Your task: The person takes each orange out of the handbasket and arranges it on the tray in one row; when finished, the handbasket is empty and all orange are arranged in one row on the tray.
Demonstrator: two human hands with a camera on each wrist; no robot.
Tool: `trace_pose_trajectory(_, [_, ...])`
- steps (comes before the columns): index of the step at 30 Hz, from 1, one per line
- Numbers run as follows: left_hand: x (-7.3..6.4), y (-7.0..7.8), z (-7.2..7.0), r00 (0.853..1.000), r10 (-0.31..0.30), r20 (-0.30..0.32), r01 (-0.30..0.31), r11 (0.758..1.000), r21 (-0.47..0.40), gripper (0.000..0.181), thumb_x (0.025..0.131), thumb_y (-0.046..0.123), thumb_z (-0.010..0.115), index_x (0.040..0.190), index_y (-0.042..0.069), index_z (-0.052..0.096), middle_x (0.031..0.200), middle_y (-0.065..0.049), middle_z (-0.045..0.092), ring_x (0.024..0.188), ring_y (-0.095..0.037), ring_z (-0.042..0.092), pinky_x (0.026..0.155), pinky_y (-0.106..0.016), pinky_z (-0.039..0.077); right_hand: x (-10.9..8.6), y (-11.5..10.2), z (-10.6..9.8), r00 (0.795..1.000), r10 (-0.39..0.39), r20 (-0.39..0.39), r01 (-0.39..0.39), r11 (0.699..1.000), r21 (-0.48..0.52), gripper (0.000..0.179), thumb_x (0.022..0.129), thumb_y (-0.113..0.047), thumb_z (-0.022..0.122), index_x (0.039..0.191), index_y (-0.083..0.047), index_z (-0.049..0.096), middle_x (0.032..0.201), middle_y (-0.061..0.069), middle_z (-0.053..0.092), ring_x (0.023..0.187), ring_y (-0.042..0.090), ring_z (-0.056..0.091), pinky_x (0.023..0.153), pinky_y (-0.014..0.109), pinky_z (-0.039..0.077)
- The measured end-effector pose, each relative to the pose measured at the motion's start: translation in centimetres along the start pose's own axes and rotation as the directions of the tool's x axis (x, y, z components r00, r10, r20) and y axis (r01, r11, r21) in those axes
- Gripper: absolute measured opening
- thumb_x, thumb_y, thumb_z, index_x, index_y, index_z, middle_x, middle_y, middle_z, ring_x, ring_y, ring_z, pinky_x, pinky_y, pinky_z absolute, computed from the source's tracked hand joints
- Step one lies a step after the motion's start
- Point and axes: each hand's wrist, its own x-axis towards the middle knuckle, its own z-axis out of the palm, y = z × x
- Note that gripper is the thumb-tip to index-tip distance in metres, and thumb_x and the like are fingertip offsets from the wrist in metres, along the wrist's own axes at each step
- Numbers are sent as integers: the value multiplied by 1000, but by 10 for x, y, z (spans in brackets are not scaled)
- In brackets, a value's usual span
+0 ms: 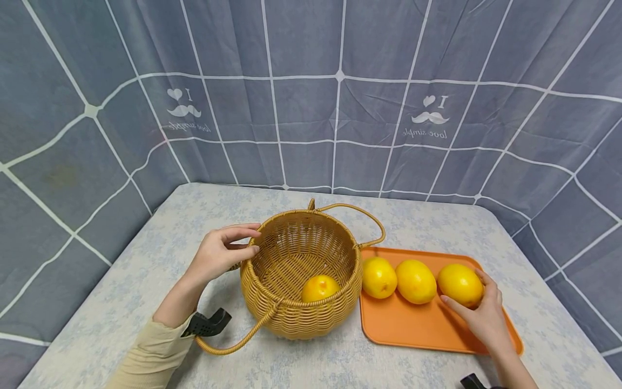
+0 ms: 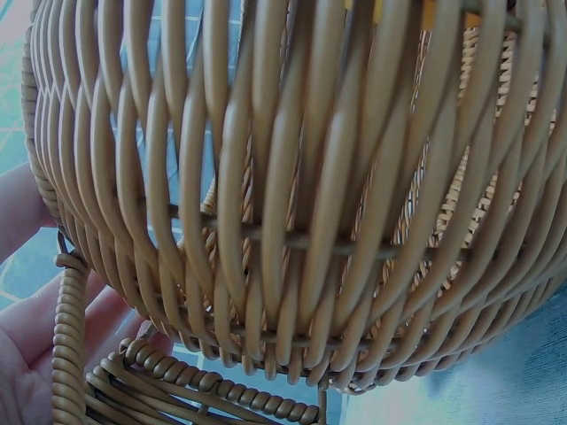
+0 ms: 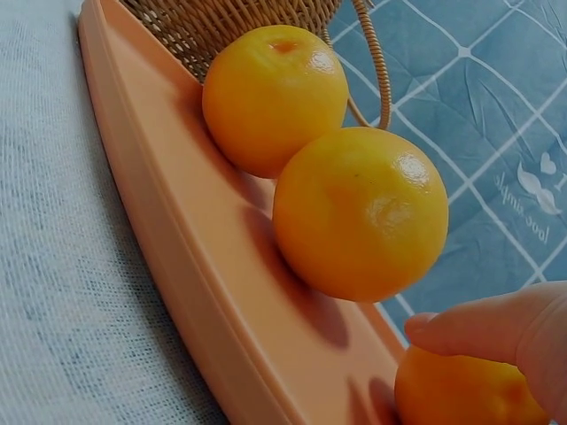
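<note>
A round wicker basket (image 1: 301, 319) stands mid-table with one yellow-orange orange (image 1: 319, 288) inside. At the basket's left rim, my left hand (image 1: 221, 251) holds the edge with thumb and fingers; the weave fills the left wrist view. On the orange tray (image 1: 413, 329) lie three more oranges in a row. My right hand (image 1: 486, 313) grips the rightmost orange (image 1: 459, 284), thumb on its near left side and fingers round its right. The middle orange (image 3: 361, 214) and the left orange (image 3: 276, 102) show fully in the right wrist view.
The tray touches or nearly touches the basket's right side. One basket handle (image 1: 374, 219) leans out over the tray's back left corner; the other handle (image 1: 233, 348) drops toward the left wrist. A grey-blue gridded curtain (image 1: 311, 108) hangs behind the patterned tabletop (image 1: 214, 202).
</note>
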Motion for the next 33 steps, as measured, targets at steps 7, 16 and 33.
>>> trace_pose_trajectory(7, [-1, -2, -1, 1000, 9, 5, -9, 1000, 14, 29, 83, 10, 70, 109, -2, 67, 129, -10, 57, 99, -28, 64, 77, -27, 55, 0, -2, -3, 1000, -14, 6, 14, 1000, 10, 108, 78, -30, 77, 148, 1, 0, 142, 36, 10, 122, 54, 22, 98, 68, 21])
trace_pose_trajectory(16, [-2, 0, -2, 1000, -16, -3, 16, 1000, 11, 29, 83, 11, 70, 109, 0, 68, 130, -8, 56, 97, -27, 65, 73, -30, 56, 2, -17, -15, 998, -67, -2, 67, 998, -14, 105, 79, -31, 76, 148, 1, 3, 141, 39, 10, 122, 57, 24, 94, 69, 26])
trace_pose_trajectory(33, [-1, -2, -1, 1000, 12, 3, -12, 1000, 19, 28, 83, 9, 70, 109, 0, 68, 128, -7, 57, 101, -28, 64, 78, -29, 55, 22, -73, -39, 963, -270, -20, 270, 961, 50, 91, 86, -21, 70, 150, -5, 8, 150, 25, 12, 128, 51, 24, 102, 57, 31])
